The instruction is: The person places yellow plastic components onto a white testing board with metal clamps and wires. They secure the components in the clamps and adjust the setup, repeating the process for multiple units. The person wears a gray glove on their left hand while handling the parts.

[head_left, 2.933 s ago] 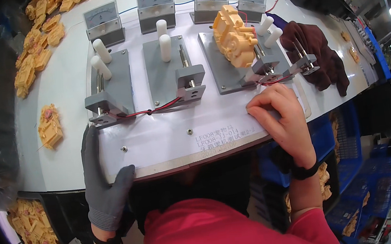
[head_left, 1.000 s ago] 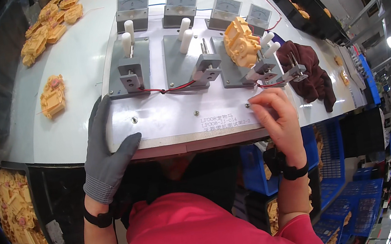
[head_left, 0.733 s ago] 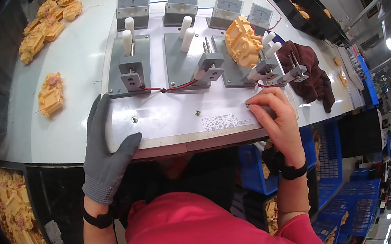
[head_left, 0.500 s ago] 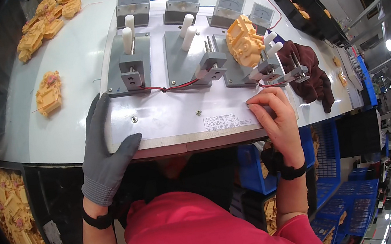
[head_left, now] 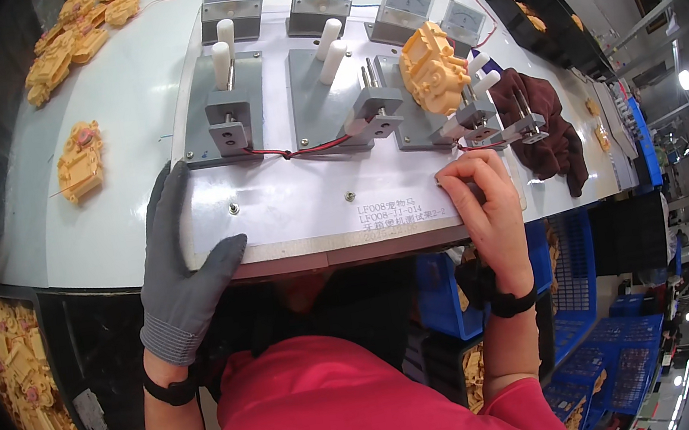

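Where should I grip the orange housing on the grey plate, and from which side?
Probably by the upper left rim of the orange housing, with the gloved left hand coming from above and the left. That side looks free, while its right side sits close to the white posts and its lower end to the grey bracket, where fingers would likely be crowded.
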Action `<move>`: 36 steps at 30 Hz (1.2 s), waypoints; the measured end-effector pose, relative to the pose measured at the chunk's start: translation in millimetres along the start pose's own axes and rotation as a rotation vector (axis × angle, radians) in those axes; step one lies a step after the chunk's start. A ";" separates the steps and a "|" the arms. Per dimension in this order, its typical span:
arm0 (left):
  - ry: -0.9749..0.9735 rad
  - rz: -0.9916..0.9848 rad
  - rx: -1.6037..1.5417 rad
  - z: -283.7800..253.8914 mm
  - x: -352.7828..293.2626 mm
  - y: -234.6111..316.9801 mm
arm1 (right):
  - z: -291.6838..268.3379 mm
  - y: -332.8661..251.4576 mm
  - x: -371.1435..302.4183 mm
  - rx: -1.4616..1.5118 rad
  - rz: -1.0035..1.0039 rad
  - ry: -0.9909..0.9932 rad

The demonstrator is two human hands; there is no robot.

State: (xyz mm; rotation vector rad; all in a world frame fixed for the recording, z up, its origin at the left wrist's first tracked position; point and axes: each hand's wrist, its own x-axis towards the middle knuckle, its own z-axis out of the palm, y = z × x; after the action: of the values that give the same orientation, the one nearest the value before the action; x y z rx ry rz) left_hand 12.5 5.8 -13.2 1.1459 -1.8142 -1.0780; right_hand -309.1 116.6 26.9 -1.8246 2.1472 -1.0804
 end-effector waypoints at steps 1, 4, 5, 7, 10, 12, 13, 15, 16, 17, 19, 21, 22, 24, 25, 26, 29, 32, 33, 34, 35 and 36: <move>-0.001 -0.003 -0.004 -0.1 0.1 0.5 | 0.2 -0.5 0.0 0.001 0.003 0.001; -0.003 0.004 0.009 -0.4 0.5 0.4 | 0.4 -0.7 -0.7 -0.001 0.003 0.008; -0.004 0.009 0.017 -0.4 0.5 0.4 | 0.5 0.2 -1.3 -0.005 -0.002 0.012; -0.006 0.004 0.010 0.4 1.4 1.7 | 0.3 1.9 -2.4 -0.009 -0.007 0.019; -0.002 0.004 -0.013 1.2 0.3 1.4 | 1.3 4.9 -2.9 0.002 -0.026 0.036; -0.003 0.008 -0.008 1.3 0.3 -0.3 | 2.1 7.0 -2.4 0.011 -0.059 0.070; -0.007 0.009 0.006 1.2 0.7 -0.9 | 1.6 8.5 -3.4 0.082 -0.018 0.103; -0.030 0.015 0.059 -1.5 2.1 0.2 | 0.8 14.7 -6.6 0.232 0.063 0.175; -0.048 0.019 0.098 -4.1 3.1 1.7 | 3.2 18.1 -4.8 0.327 0.023 0.267; -0.065 0.021 0.136 -7.0 3.5 4.3 | 2.3 16.4 -1.9 0.374 0.012 0.341; -0.045 0.023 0.098 -23.3 1.5 24.4 | 1.9 5.3 8.1 0.380 -0.047 0.437; 0.022 0.245 0.328 -44.4 17.9 61.9 | -3.4 2.9 16.3 0.312 -0.078 0.310; -0.003 0.348 0.406 -49.4 28.2 91.6 | -2.1 1.0 18.3 0.311 -0.067 0.259; -0.094 0.567 0.530 -44.6 53.5 145.4 | 1.8 3.6 21.0 0.309 -0.136 0.301; -0.184 0.695 0.550 -29.2 76.0 161.3 | 0.3 10.4 20.1 0.272 -0.153 0.335; -0.269 0.779 0.617 -12.7 91.9 179.5 | 0.9 12.9 19.8 0.278 -0.150 0.361; -0.585 1.041 0.840 48.7 154.7 204.1 | 4.5 10.4 16.5 0.306 -0.156 0.442; -0.800 1.049 1.140 100.0 181.9 206.0 | 24.7 0.7 16.5 0.373 -0.181 0.485; -0.895 0.912 1.235 120.0 182.9 206.5 | 23.3 -0.7 13.7 0.432 -0.105 0.501; -1.001 0.896 1.366 141.0 185.8 210.5 | 20.1 8.0 6.5 0.392 -0.102 0.514; -0.993 0.825 1.408 153.8 182.9 207.5 | 20.8 16.5 0.3 0.393 -0.117 0.508; -0.946 0.870 1.393 161.4 183.9 198.5 | 24.1 20.8 -3.5 0.332 -0.191 0.490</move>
State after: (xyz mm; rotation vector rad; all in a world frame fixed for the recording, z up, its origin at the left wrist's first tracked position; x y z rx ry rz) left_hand -257.1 -71.6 130.4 0.1551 -3.4767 0.4664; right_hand -312.6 109.7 -4.3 -1.7666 1.8661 -1.9679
